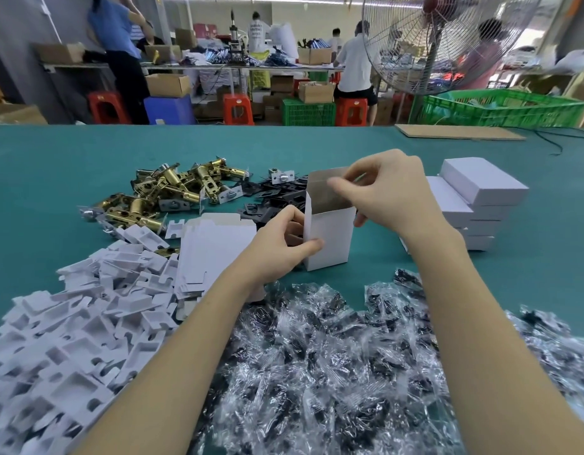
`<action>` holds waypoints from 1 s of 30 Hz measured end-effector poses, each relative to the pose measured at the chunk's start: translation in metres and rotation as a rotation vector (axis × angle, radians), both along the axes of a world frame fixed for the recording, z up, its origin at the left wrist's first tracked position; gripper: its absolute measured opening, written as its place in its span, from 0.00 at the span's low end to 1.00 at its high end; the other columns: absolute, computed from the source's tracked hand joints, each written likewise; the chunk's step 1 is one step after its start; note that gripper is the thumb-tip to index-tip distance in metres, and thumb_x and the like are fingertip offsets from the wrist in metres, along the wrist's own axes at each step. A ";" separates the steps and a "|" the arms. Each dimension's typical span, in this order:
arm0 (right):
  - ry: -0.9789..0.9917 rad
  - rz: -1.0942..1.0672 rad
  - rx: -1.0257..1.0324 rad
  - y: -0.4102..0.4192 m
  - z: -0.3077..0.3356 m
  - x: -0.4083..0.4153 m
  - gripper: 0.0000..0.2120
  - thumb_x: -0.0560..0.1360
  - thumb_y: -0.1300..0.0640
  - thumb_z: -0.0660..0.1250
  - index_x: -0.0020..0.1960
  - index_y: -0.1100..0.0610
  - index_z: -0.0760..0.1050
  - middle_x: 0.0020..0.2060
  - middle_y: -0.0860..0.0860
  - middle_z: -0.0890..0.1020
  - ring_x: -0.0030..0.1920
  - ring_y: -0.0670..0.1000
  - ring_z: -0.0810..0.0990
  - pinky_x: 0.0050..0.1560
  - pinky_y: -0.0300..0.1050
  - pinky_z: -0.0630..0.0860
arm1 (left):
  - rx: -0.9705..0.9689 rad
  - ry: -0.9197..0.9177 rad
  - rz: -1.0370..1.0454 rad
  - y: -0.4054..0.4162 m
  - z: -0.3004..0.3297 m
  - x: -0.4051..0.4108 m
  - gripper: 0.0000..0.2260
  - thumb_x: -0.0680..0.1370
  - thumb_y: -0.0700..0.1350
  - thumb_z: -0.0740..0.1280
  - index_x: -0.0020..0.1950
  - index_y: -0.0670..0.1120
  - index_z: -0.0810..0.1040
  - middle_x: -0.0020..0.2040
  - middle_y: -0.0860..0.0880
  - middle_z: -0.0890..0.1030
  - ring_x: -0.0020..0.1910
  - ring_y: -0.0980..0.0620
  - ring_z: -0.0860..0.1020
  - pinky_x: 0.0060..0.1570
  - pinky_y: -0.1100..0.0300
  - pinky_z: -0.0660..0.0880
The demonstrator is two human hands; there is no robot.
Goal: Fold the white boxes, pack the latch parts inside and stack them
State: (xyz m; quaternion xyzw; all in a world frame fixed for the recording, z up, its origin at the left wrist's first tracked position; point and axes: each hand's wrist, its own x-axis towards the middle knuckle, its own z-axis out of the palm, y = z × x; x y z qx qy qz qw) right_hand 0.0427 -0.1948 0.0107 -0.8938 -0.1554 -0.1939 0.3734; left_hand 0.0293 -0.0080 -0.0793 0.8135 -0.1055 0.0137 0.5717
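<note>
A small white box (328, 236) stands upright on the green table (47, 178), its top open and the lid flap raised at the far side. The left hand (279, 246) grips its lower left corner, thumb on the front face and fingers curled round behind. The right hand (387, 192) pinches the top flap between thumb and forefinger. Flat unfolded boxes (215, 251) lie just left of it. Brass latches (165, 192) are heaped far left, black plates (277, 198) behind the box. Finished boxes (474, 198) are stacked at right. White inserts (70, 323) and clear bags of screws (333, 356) fill the near edge.
</note>
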 end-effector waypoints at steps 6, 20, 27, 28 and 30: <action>-0.041 -0.157 0.122 -0.013 -0.027 0.030 0.11 0.80 0.59 0.61 0.56 0.54 0.81 0.49 0.51 0.87 0.50 0.54 0.84 0.56 0.51 0.80 | 0.053 0.003 0.021 -0.001 0.000 -0.001 0.13 0.77 0.46 0.74 0.58 0.53 0.75 0.55 0.53 0.84 0.52 0.53 0.84 0.53 0.49 0.82; 0.268 0.065 -0.419 -0.014 -0.100 0.051 0.27 0.83 0.57 0.61 0.81 0.50 0.62 0.83 0.54 0.48 0.83 0.58 0.46 0.79 0.63 0.54 | 0.107 -0.029 0.066 0.000 0.000 0.004 0.15 0.77 0.45 0.74 0.58 0.61 0.77 0.51 0.60 0.84 0.47 0.65 0.82 0.52 0.63 0.78; 0.372 0.043 -0.591 -0.012 -0.110 0.060 0.23 0.86 0.53 0.52 0.81 0.53 0.59 0.84 0.50 0.45 0.83 0.59 0.43 0.78 0.69 0.49 | -0.178 0.020 0.083 0.002 0.003 0.005 0.15 0.79 0.39 0.72 0.57 0.59 0.76 0.55 0.51 0.83 0.55 0.51 0.82 0.48 0.57 0.84; 0.376 0.030 -0.599 -0.012 -0.111 0.061 0.24 0.86 0.53 0.52 0.81 0.55 0.59 0.84 0.49 0.45 0.83 0.59 0.42 0.78 0.69 0.49 | -0.231 0.037 0.095 0.003 0.003 0.005 0.15 0.79 0.38 0.71 0.58 0.57 0.76 0.55 0.50 0.83 0.55 0.51 0.82 0.47 0.58 0.84; 0.388 0.016 -0.612 -0.012 -0.112 0.063 0.24 0.86 0.52 0.51 0.81 0.57 0.58 0.84 0.49 0.46 0.83 0.59 0.43 0.78 0.68 0.50 | -0.307 0.066 0.123 0.005 0.003 0.006 0.14 0.79 0.38 0.71 0.58 0.55 0.77 0.55 0.49 0.84 0.54 0.51 0.83 0.45 0.60 0.83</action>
